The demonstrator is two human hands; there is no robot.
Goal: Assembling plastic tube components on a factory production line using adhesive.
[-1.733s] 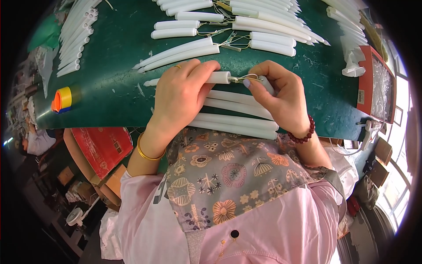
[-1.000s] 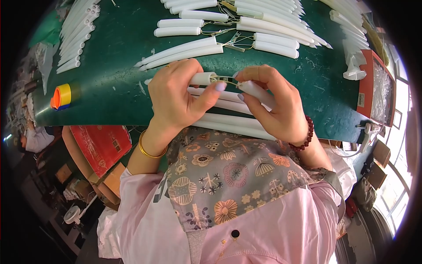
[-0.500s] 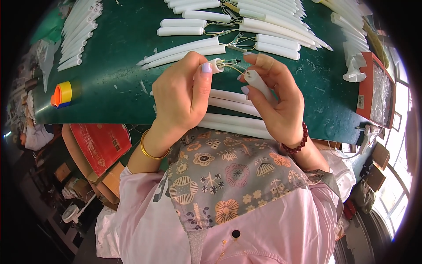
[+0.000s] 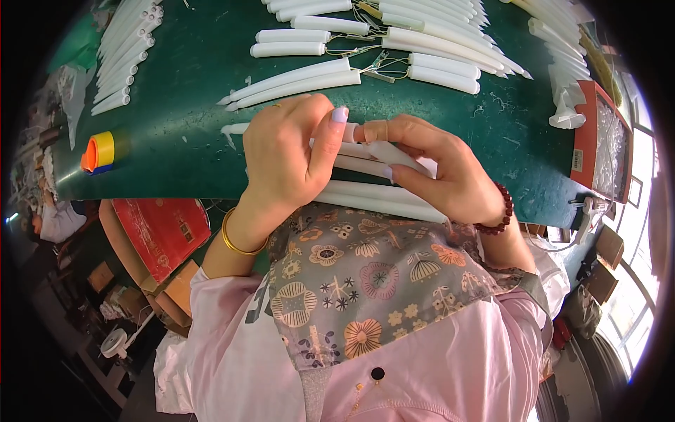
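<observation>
My left hand (image 4: 287,155) is closed around a long white LED candle tube (image 4: 349,132), its thumb near the open end. The tapered tip of that tube pokes out beyond the fist on the left. My right hand (image 4: 450,165) grips a shorter white tube (image 4: 395,156) between thumb and fingers. Its index fingertip presses at the open end of the long tube. Any wires between the two pieces are hidden behind the fingers. Below the hands, more long white candle tubes (image 4: 380,200) lie along the table's near edge.
On the green table (image 4: 176,151), wired candle pairs (image 4: 295,83) lie at the far middle, and a row of white candles (image 4: 133,60) at far left. A yellow, orange and blue tape roll (image 4: 100,150) stands left. An orange-red box (image 4: 598,144) sits right; a red carton (image 4: 162,232) is below left.
My right hand has moved left against the long tube's open end, bringing the short tube along. The wires and small green board that showed between the pieces are out of sight.
</observation>
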